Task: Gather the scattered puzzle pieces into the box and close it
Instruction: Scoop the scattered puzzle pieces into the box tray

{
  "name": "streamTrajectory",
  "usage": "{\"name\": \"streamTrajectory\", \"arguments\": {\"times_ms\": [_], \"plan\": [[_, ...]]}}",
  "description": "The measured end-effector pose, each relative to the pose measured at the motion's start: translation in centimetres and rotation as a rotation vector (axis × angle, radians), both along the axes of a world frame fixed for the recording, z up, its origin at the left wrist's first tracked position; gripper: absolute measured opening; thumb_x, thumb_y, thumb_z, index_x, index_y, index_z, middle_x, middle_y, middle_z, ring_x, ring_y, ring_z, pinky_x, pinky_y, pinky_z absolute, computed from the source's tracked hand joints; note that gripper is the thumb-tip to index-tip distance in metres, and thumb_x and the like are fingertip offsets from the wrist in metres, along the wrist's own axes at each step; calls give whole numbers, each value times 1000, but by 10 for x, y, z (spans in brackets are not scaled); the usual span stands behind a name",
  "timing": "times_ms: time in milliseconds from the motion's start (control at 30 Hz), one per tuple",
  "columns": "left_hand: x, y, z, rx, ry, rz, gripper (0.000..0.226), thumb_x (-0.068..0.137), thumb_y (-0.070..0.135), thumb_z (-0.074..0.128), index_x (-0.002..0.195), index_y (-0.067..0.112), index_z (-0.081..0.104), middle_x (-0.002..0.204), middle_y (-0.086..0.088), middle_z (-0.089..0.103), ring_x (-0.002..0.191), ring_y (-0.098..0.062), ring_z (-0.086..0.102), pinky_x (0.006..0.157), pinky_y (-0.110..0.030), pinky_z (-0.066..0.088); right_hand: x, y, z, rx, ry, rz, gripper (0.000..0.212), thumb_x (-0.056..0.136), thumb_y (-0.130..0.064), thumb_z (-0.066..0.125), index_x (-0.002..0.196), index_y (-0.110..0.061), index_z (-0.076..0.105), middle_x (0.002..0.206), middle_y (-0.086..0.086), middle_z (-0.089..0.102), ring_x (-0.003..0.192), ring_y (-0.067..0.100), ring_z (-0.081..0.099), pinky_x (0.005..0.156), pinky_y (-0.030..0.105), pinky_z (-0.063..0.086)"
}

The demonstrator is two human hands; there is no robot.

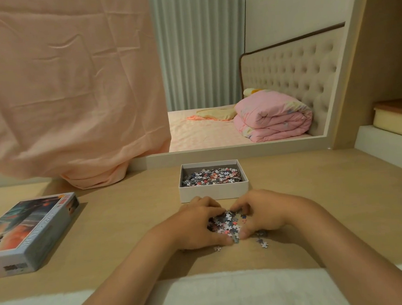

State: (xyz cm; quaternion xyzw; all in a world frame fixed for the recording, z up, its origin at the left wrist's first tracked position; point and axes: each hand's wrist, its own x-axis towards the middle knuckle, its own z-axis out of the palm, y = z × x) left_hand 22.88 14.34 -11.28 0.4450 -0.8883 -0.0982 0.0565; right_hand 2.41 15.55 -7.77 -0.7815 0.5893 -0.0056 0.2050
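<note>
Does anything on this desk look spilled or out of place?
Yes. Loose puzzle pieces lie heaped on the desk, not in the open box behind them. The left hand and right hand cup the heap; a few strays lie outside them, near right. The lid lies apart, left.

front: box (214, 191) open-topped, near wall upright, just beyond left hand (198, 224) and right hand (262, 215) cupped round puzzle pieces (226, 223) | left: bare table (128, 218) as far as lid (30, 233) | far-left: pink cloth (93, 177) hangs onto tabletop | right: bare up to foam blocks (387, 152)
</note>
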Motion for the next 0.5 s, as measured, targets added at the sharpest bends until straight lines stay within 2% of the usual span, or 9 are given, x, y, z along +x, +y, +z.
{"name": "streamTrajectory", "arguments": {"times_ms": [67, 100, 167, 233, 333, 400, 500], "plan": [[6, -4, 0, 27, 80, 15, 87, 74, 73, 63, 146, 29, 41, 139, 13, 37, 132, -9, 31, 111, -32, 31, 3, -1, -1, -18, -50, 6, 73, 75, -43, 83, 140, -31, 53, 110, -10, 57, 102, 12, 57, 93, 30, 47], [10, -4, 0, 39, 97, 33, 93, 71, 75, 64, 148, 30, 38, 141, 14, 35, 134, -8, 29, 112, -32, 31, 3, -1, -1, -18, -62, 6, 74, 75, -44, 83, 141, -31, 52, 110, -10, 56, 104, 12, 57, 94, 30, 47], [17, -4, 3, 51, 43, 78, 110, 60, 84, 63, 151, 34, 27, 146, 17, 26, 137, -7, 22, 115, -35, 28, 2, -1, 0, -12, -58, -2, 85, 72, -49, 83, 146, -31, 45, 122, -5, 55, 112, 15, 56, 97, 31, 46], [22, -4, 6, 51, -86, 125, 116, 53, 90, 59, 150, 39, 22, 148, 17, 22, 137, -12, 20, 115, -40, 27, 2, 0, -1, -21, -5, -8, 101, 66, -61, 81, 151, -30, 35, 137, -1, 45, 123, 18, 50, 103, 34, 44], [23, -5, 7, 68, -101, 141, 94, 68, 81, 59, 147, 36, 34, 141, 10, 30, 133, -14, 25, 112, -39, 30, 12, 0, -9, -31, 118, 1, 113, 58, -78, 73, 152, -32, 31, 138, -2, 32, 131, 21, 40, 107, 42, 41], [22, -6, 6, 51, -4, 122, 76, 78, 68, 62, 142, 32, 45, 133, 7, 39, 129, -13, 31, 109, -34, 32, 19, -1, -12, -38, 91, 17, 101, 66, -73, 73, 150, -32, 35, 138, -1, 33, 132, 22, 39, 107, 43, 40], [19, -9, 5, 17, 69, 101, 56, 84, 55, 66, 133, 30, 57, 122, 5, 47, 116, -12, 43, 98, -27, 38, 25, -3, -11, -63, -20, 27, 74, 79, -55, 74, 144, -30, 49, 139, -1, 44, 127, 21, 48, 103, 37, 43]]}}
